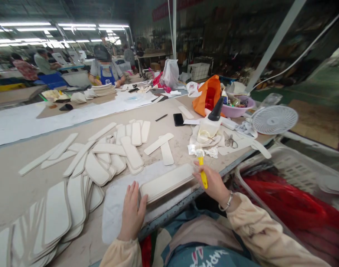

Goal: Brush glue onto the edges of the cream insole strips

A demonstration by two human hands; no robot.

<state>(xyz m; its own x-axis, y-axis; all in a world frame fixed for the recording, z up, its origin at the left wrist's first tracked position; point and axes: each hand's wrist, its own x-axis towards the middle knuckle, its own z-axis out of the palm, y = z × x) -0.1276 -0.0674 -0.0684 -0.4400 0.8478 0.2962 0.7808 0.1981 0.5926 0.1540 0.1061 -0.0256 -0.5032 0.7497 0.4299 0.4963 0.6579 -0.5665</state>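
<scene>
My left hand lies flat with fingers together on the near table edge, touching the left end of a long cream padded strip that rests on a pale work sheet. My right hand is closed around a yellow-handled brush, its white bristle head pointing away from me just past the strip's right end. A glue bottle with a black nozzle stands beyond the brush.
Many cream strips lie spread and stacked across the table. A phone, scissors, a small white fan, a pink bowl and an orange bag sit at the right. A basket with red material stands beside me. Other people work at far tables.
</scene>
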